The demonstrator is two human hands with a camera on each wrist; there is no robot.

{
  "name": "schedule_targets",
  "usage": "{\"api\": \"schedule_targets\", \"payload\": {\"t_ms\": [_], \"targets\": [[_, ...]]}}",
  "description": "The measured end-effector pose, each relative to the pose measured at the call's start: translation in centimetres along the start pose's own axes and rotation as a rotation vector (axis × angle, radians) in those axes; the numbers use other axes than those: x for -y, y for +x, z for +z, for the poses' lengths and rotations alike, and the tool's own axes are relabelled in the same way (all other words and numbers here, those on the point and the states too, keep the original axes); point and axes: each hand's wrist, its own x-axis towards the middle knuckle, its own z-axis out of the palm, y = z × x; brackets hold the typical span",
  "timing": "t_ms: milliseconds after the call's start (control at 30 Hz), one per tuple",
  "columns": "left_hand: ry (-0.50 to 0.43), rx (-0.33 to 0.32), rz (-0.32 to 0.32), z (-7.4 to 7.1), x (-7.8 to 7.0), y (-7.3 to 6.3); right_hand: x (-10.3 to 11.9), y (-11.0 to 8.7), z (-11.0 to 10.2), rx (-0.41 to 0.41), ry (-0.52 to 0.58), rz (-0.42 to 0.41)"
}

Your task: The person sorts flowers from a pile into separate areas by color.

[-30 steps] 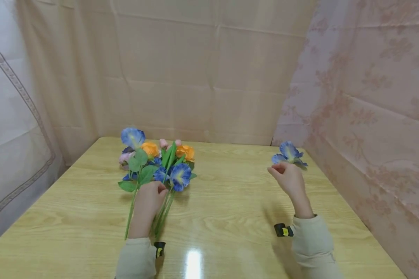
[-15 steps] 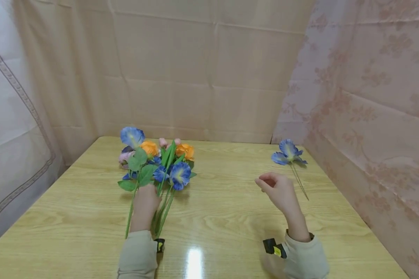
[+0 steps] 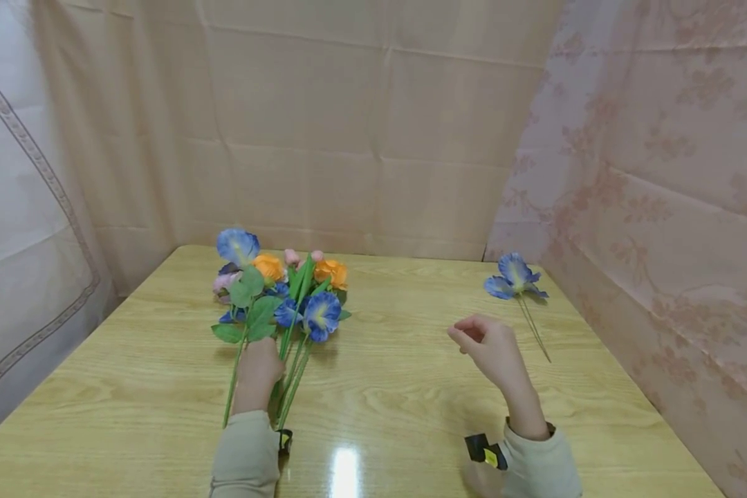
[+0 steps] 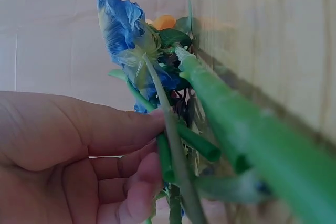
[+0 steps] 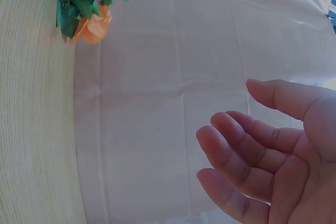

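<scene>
On the left of the table lies a bunch of flowers: blue irises (image 3: 321,315), orange blooms (image 3: 268,267), pink buds (image 3: 291,256) and green leaves. My left hand (image 3: 260,372) is low among their green stems (image 3: 295,387). In the left wrist view its thumb and fingers pinch thin stems (image 4: 173,140) just below a blue iris (image 4: 123,24); parts of the fingers are hidden. My right hand (image 3: 487,346) hovers above the table with loosely bent fingers and nothing in it. Beyond it, a single blue iris (image 3: 515,277) with two thin stems lies at the far right.
The wood-grain table (image 3: 386,387) has its far edge against a beige curtain (image 3: 348,138). A patterned pink cloth (image 3: 678,207) hangs on the right, a white cloth (image 3: 25,228) on the left. Small black wrist devices (image 3: 485,451) sit by the sleeves.
My right hand has drawn back left and nearer from the single iris, whose stems now show. My left hand has turned and dipped lower among the bunch's stems.
</scene>
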Motion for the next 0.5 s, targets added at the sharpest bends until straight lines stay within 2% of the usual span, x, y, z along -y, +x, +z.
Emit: {"api": "schedule_targets", "payload": {"t_ms": [133, 367, 500], "targets": [[0.002, -0.006, 0.001, 0.06, -0.01, 0.06, -0.04, 0.03, 0.13, 0.017, -0.006, 0.023], [-0.053, 0.003, -0.037, -0.27, -0.15, 0.01, 0.02, -0.04, 0.33, 0.031, -0.007, 0.021], [-0.054, -0.028, -0.037, -0.54, -0.27, -0.04, -0.01, -0.08, 0.39, 0.035, -0.008, 0.023]]}}
